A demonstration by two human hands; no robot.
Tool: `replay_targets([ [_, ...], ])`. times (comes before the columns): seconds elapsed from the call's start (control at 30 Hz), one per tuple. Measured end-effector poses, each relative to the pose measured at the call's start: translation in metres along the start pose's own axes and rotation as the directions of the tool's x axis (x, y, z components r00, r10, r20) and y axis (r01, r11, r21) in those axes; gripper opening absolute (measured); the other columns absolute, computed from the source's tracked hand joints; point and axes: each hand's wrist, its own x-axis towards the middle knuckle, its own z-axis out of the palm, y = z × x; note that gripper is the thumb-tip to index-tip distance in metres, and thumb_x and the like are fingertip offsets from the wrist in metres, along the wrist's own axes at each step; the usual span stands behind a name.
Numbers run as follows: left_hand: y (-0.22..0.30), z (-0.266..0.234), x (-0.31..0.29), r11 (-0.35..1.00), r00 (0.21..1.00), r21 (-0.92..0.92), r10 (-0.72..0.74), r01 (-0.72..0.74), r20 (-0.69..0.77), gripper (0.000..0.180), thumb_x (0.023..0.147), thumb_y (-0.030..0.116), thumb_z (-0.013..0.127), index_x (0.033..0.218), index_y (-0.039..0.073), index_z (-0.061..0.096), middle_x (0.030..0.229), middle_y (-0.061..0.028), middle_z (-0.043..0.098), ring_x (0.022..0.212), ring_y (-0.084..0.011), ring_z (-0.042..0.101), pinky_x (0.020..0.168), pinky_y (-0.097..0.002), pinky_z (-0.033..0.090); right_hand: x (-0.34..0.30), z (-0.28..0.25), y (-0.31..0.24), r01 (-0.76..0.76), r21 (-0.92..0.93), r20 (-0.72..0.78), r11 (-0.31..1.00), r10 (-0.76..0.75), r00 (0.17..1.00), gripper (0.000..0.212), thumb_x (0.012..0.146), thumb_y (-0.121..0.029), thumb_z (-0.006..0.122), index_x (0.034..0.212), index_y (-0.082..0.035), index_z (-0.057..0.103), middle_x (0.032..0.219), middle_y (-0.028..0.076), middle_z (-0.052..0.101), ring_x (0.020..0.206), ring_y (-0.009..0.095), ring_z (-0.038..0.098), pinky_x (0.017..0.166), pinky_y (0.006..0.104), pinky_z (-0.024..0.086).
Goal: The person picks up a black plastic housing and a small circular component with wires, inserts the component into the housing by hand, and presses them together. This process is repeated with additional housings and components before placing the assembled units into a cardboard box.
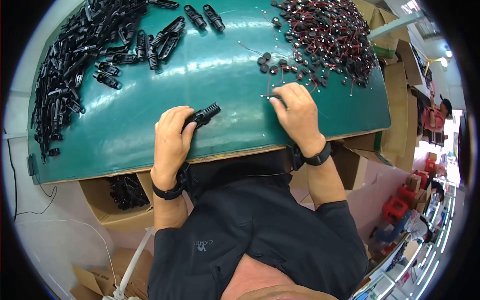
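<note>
My left hand (172, 135) is closed around a black plastic housing (204, 116) with a ribbed, spring-like end that points away to the right. The fingers cover its near part. My right hand (298, 112) is bent over the table, thumb and forefinger around a thin red wire (268, 95) with a light tip. Whatever the wire leads to is hidden under the fingers. Just beyond this hand lie loose round black parts (264, 61) with red wires, at the edge of a large heap of the same parts (325, 37).
A long pile of similar black housings (62, 85) covers the left of the green table (220, 65). Two single housings (214, 18) lie at the far middle. Cardboard boxes stand by the right edge; an open box (117, 212) with black parts sits below the front edge. Other people are far right.
</note>
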Motion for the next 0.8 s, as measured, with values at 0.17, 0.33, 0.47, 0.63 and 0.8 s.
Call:
replay_targets([
  [0.17, 0.021, 0.000, 0.004, 1.000, 0.999, 0.022, -0.020, 0.019, 0.037, 0.048, 0.089, 0.004, 0.076, 0.136, 0.008, 0.067, 0.130, -0.0113, 0.071, 0.122, -0.0337, 0.063, 0.100, -0.0428, 0.047, -0.019, -0.008, 0.018, -0.127, -0.059, 0.117, 0.990, 0.133, 0.984, 0.025, 0.087, -0.008, 0.080, 0.110, -0.005, 0.072, 0.104, 0.010, 0.068, 0.093, 0.029, 0.068, 0.081, 0.0413, 0.056],
  [0.33, 0.029, 0.001, -0.002, 1.000, 0.999, 0.014, -0.014, 0.013, 0.052, 0.049, 0.089, 0.005, 0.077, 0.137, 0.008, 0.067, 0.129, -0.0108, 0.071, 0.120, -0.0330, 0.063, 0.099, -0.0426, 0.047, -0.013, -0.009, 0.012, -0.153, 0.132, 0.073, 0.979, 0.144, 0.987, 0.026, 0.089, -0.007, 0.080, 0.114, -0.006, 0.073, 0.100, 0.008, 0.067, 0.078, 0.020, 0.067, 0.069, 0.0333, 0.055],
  [0.47, 0.039, 0.005, -0.003, 0.996, 0.999, 0.088, -0.025, 0.022, 0.032, 0.051, 0.089, 0.007, 0.078, 0.138, 0.008, 0.067, 0.128, -0.0116, 0.071, 0.117, -0.0334, 0.064, 0.097, -0.0426, 0.048, -0.002, -0.012, 0.003, -0.152, 0.383, 0.048, 0.911, 0.145, 0.988, 0.025, 0.095, -0.007, 0.078, 0.119, -0.006, 0.073, 0.100, 0.004, 0.067, 0.072, 0.012, 0.065, 0.063, 0.0271, 0.052],
  [0.63, 0.027, 0.008, -0.009, 0.993, 0.999, 0.110, -0.052, 0.051, -0.001, 0.051, 0.088, 0.005, 0.080, 0.137, 0.007, 0.067, 0.127, -0.0144, 0.071, 0.114, -0.0332, 0.066, 0.096, -0.0410, 0.050, 0.004, -0.003, -0.003, -0.236, 0.736, 0.158, 0.635, 0.178, 0.971, 0.023, 0.103, -0.007, 0.071, 0.125, -0.003, 0.070, 0.106, 0.003, 0.069, 0.075, 0.007, 0.064, 0.063, 0.0233, 0.052],
  [0.8, 0.027, 0.010, -0.025, 0.964, 0.983, -0.231, -0.159, 0.134, -0.094, 0.048, 0.089, 0.002, 0.081, 0.135, 0.005, 0.067, 0.127, -0.0159, 0.071, 0.116, -0.0303, 0.068, 0.101, -0.0391, 0.052, 0.007, -0.006, -0.029, -0.284, 0.950, 0.255, 0.126, 0.205, 0.945, 0.025, 0.104, -0.007, 0.070, 0.127, 0.002, 0.067, 0.109, 0.008, 0.070, 0.077, 0.009, 0.065, 0.066, 0.0230, 0.054],
])
